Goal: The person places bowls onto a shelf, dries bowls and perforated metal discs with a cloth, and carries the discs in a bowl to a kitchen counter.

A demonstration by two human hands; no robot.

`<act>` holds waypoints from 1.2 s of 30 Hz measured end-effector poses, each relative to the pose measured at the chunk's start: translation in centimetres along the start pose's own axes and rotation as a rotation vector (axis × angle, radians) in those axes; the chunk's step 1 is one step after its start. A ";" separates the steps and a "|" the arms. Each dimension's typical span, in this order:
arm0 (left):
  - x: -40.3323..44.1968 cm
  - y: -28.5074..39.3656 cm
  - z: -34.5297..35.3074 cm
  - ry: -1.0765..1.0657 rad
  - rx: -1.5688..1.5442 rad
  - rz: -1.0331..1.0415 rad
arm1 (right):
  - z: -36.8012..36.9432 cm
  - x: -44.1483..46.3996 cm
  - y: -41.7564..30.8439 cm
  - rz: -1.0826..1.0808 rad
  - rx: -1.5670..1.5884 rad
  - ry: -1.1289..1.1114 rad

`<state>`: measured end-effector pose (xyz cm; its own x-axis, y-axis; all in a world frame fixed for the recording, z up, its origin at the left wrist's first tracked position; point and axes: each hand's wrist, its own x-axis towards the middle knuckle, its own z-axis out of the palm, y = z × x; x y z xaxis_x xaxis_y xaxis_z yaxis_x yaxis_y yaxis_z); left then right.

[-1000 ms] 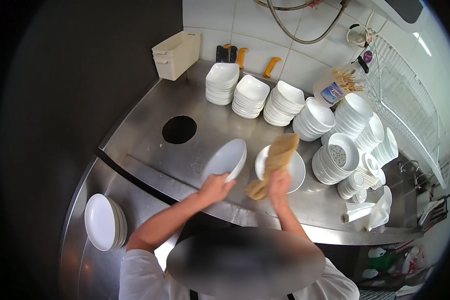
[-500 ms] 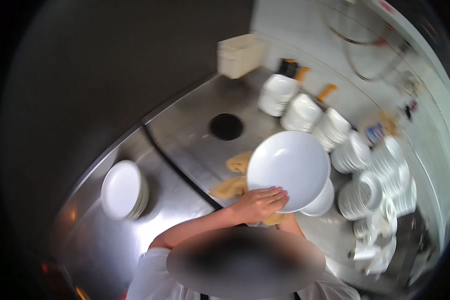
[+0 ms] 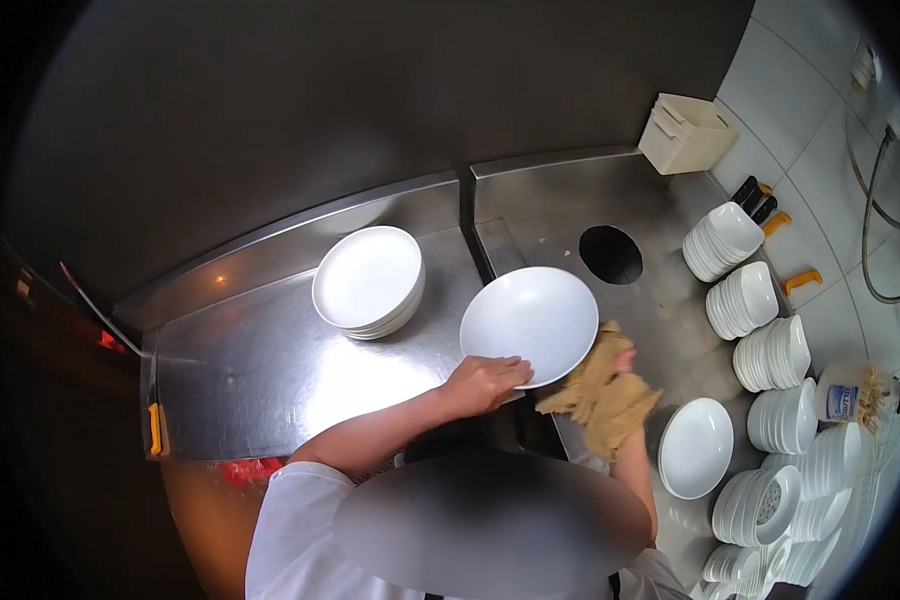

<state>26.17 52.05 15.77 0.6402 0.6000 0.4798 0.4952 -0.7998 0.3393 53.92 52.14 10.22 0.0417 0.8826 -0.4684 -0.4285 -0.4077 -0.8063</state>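
My left hand (image 3: 485,386) is closed on the near rim of a large white bowl (image 3: 530,322), its inside facing up. The bowl is over the seam between two steel counter sections. A tan cloth (image 3: 610,395) is bunched in my right hand (image 3: 625,362), beside the bowl's right edge; the cloth hides most of that hand. To the left, a short stack of similar white bowls (image 3: 368,280) stands on the steel counter (image 3: 235,365). A white oval dish (image 3: 697,448) lies right of my right forearm.
Stacks of white dishes (image 3: 770,355) line the right side. Behind them are orange-handled knives (image 3: 802,280), a cream bin (image 3: 685,135) and a labelled tub (image 3: 842,398). A round dark hole (image 3: 610,254) opens in the counter. Another orange-handled tool (image 3: 154,430) hangs at the far left.
The view has swung right-to-left, bringing the bowl stack nearer. The large bowl has moved left towards that stack. The cloth, earlier behind the bowl, is now at its right edge in my right hand.
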 end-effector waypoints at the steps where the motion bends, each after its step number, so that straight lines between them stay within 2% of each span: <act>1: -0.7 0.0 -0.3 -0.010 0.003 0.006 | -1.0 2.4 2.4 0.009 -0.291 0.182; 2: -1.3 0.1 -0.6 -0.019 0.007 0.011 | 2.9 -1.1 0.2 -0.215 -0.071 -0.109; 5: -1.7 0.7 -3.3 0.038 0.027 0.001 | 4.5 -2.5 -0.9 -0.093 0.034 -0.215; 9: -2.3 -0.3 -7.7 0.216 0.138 -0.058 | 5.1 -5.7 -1.6 -0.027 0.443 -0.380; 12: -3.5 -2.3 -11.0 0.283 0.348 -0.211 | 5.0 -7.5 -2.2 -0.087 0.425 -0.420; 15: -4.8 -4.5 -13.1 0.315 0.389 -0.401 | 4.2 -8.0 -1.9 -0.081 0.446 -0.397; 17: -5.9 -5.5 -13.6 0.253 0.386 -0.554 | 3.9 -8.5 -2.0 -0.026 0.505 -0.385; 20: -6.8 -6.3 -13.7 0.213 0.403 -0.642 | 4.1 -9.2 -2.3 0.006 0.639 -0.427; 22: -7.5 -6.9 -13.1 0.184 0.399 -0.703 | 4.1 -9.3 -2.7 -0.014 0.580 -0.421; 28: -6.7 -7.0 -12.9 0.107 0.413 -0.698 | 3.8 -10.0 -2.5 -0.049 0.584 -0.373; 31: -6.5 -7.1 -13.1 -0.016 0.457 -0.754 | 3.6 -11.4 -2.9 -0.065 0.584 -0.272; 34: -5.4 -6.4 -13.7 -0.157 0.427 -0.898 | 2.7 -12.6 -3.0 -0.112 0.672 -0.213; 36: -7.1 -8.1 -12.7 -0.041 0.549 -0.750 | 2.0 -13.8 -2.8 -0.158 0.745 -0.177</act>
<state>10.16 53.98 19.95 0.0549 0.9648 0.2571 0.9898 -0.0865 0.1133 52.74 41.60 19.63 0.0348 0.9667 -0.2535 -0.9251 -0.0648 -0.3741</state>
